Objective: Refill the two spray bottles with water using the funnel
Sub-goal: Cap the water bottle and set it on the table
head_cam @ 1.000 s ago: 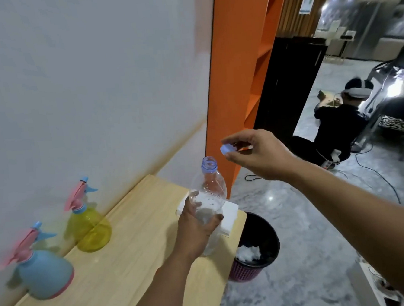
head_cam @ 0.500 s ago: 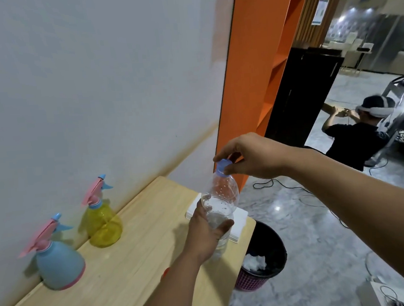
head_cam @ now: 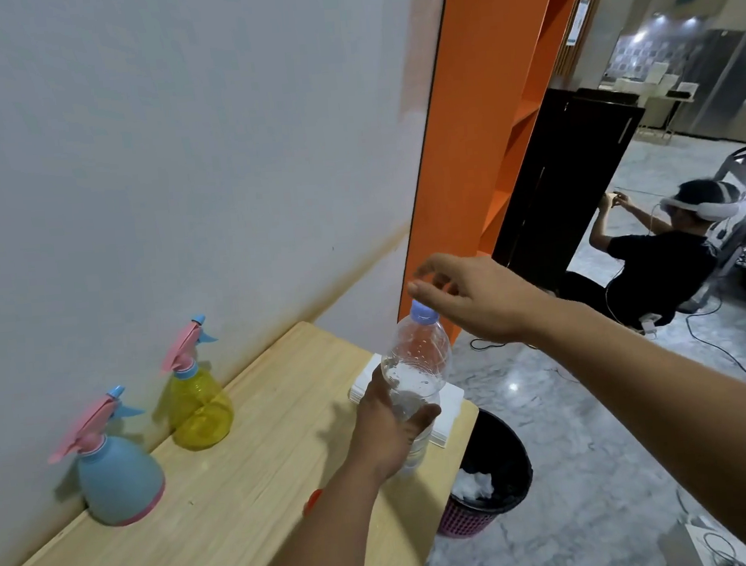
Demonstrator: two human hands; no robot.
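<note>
My left hand grips a clear plastic water bottle standing upright near the right end of the wooden table. Its pale blue cap sits on the neck. My right hand hovers just above and right of the cap, fingers spread and holding nothing. A blue spray bottle and a yellow spray bottle, both with pink trigger heads, stand by the wall on the left. A small orange-red object peeks out beside my left forearm; I cannot tell whether it is the funnel.
A white stack of paper or tissue lies at the table's right end behind the bottle. Below that end a black bin sits on the marble floor. An orange shelf unit rises behind. A person sits on the floor at the right.
My right hand brought the cap down onto the bottle's neck, then let go and opened above it. The bottle stayed in my left hand.
</note>
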